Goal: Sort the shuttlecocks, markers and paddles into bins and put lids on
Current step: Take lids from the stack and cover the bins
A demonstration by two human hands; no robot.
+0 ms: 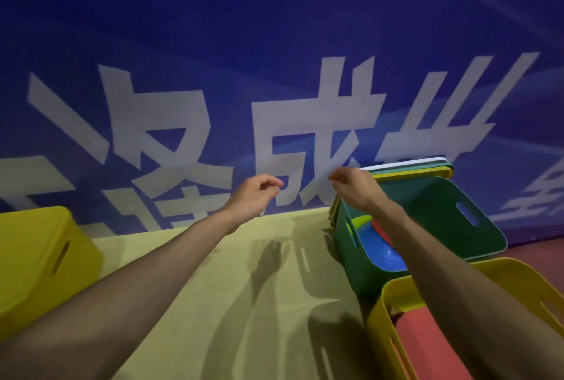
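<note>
Both my arms reach forward over the yellow-green table (244, 303). My left hand (259, 192) hovers above the far edge, fingers loosely curled, holding nothing. My right hand (354, 184) hangs with curled fingers in front of the left corner of a stack of lids (427, 166), white, green and yellow, leaning behind the green bin (442, 217); no grip on them shows. The green bin holds blue (381, 254), red and yellow-green paddles. A yellow open bin (393, 297) stands nearer me on the right with something red inside. No shuttlecocks or markers are visible.
A yellow bin with its lid on (39, 257) sits at the table's left edge. A blue banner wall (274, 43) with large white characters rises right behind the table. Red floor (537, 250) shows at the right.
</note>
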